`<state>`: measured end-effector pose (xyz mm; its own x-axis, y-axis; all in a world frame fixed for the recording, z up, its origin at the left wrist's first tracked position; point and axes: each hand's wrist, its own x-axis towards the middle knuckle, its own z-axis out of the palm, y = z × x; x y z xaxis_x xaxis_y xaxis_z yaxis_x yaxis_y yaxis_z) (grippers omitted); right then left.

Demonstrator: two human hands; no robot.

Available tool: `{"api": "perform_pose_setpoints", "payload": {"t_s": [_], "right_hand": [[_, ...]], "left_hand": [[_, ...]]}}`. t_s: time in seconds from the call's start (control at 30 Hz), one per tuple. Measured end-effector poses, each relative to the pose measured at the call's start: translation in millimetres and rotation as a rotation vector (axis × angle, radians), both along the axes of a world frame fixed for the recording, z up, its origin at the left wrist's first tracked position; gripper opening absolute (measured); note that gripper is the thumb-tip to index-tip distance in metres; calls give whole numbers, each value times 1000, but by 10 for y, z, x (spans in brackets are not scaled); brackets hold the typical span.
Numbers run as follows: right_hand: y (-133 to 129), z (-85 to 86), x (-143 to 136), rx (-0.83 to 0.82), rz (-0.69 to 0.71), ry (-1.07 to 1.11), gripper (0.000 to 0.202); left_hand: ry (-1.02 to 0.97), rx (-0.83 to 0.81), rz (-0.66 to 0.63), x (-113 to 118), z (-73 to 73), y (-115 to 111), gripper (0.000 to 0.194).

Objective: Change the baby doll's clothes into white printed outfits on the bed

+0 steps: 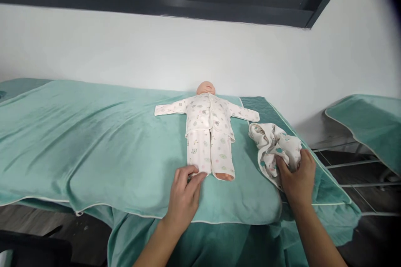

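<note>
A baby doll (206, 88) lies on its back on the green bed cover, arms spread to both sides. It wears a white printed jacket (203, 112) and matching trousers (199, 150). My left hand (185, 190) pinches the hem of the trouser leg on the left. To the right of the doll, my right hand (297, 177) grips a crumpled white printed cloth (271, 144), fingers closed into its folds. The kind of cloth cannot be made out. A bit of the doll's foot shows inside the other trouser leg.
The green cover (94, 142) hangs over the bed's front edge. White wall (140, 50) and a dark window frame (203, 4) stand behind. At the right are metal rails (354, 164) and another green cloth (369, 121). A dark object (34, 248) sits at lower left.
</note>
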<state>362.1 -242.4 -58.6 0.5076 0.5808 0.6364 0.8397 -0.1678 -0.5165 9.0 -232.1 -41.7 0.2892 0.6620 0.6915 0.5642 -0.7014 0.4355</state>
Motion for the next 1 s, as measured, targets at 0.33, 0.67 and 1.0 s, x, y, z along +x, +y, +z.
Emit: {"api": "perform_pose_setpoints", "payload": {"t_s": [0.33, 0.67, 1.0], "right_hand": [[-331, 249, -1255, -45, 569, -128, 52], [-281, 96, -1648, -121, 566, 127, 37], [-284, 135, -1674, -95, 565, 230, 26]], "left_hand": [[68, -75, 72, -7, -37, -89, 35], [230, -77, 214, 379, 194, -68, 17], [170, -46, 197, 406, 190, 50, 12]]}}
